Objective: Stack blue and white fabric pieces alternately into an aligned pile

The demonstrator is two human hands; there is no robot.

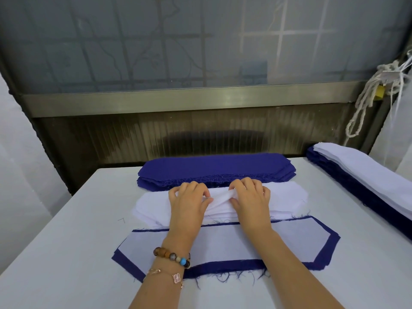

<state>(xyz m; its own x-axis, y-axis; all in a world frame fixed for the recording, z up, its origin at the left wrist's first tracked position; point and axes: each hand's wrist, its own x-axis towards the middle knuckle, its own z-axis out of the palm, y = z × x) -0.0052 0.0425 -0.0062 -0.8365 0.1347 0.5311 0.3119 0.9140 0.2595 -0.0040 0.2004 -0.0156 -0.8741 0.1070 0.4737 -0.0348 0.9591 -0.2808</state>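
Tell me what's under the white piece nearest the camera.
A larger blue piece; only its border shows around the white piece. Its middle, and any layers below it, are covered.

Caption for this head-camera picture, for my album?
Left hand and right hand pinch the top white piece on the white stack, blue stack behind, started pile in front.

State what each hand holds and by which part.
Left hand and right hand both pinch the top white piece near its middle, bunching it.
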